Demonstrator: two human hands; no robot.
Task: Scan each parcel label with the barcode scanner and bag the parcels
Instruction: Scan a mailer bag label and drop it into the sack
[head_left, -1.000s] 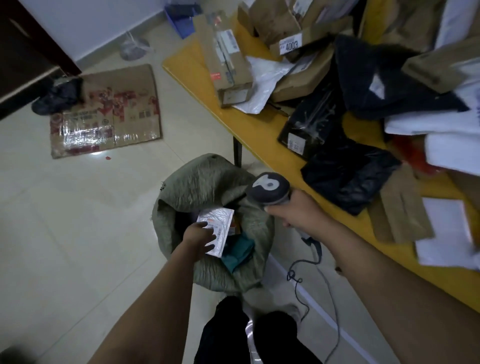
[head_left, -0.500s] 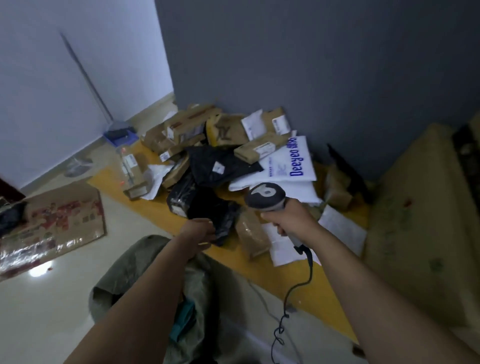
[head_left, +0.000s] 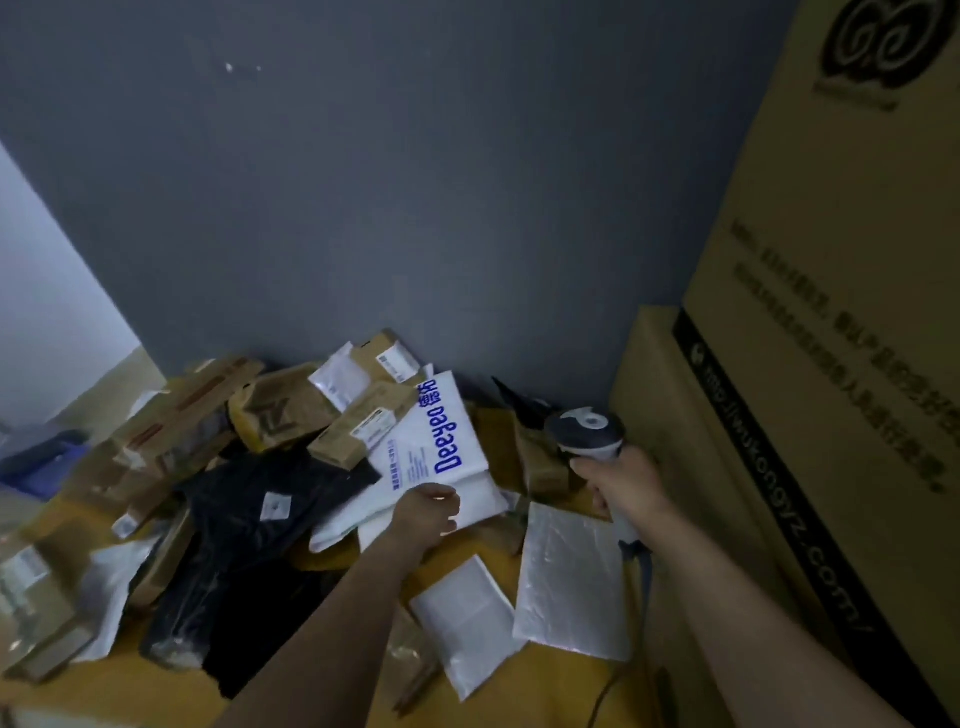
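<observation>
Left hand on a white bag, scanner in the right.

The left hand (head_left: 426, 512) has its fingers curled over the near edge of the white bag (head_left: 441, 447) printed "Deeyeo", which lies on the parcel pile on the yellow table (head_left: 124, 686), beside a black bag (head_left: 249, 519) and under a brown box (head_left: 358, 421). The right hand (head_left: 626, 486) grips the scanner (head_left: 584, 431) by its handle, head up, just right of the pile, near tall cartons (head_left: 831, 364). Two flat white mailers (head_left: 569, 577) lie nearer.

Yellow table (head_left: 122, 680) (parcels (head_left: 249, 519) heaped)
</observation>
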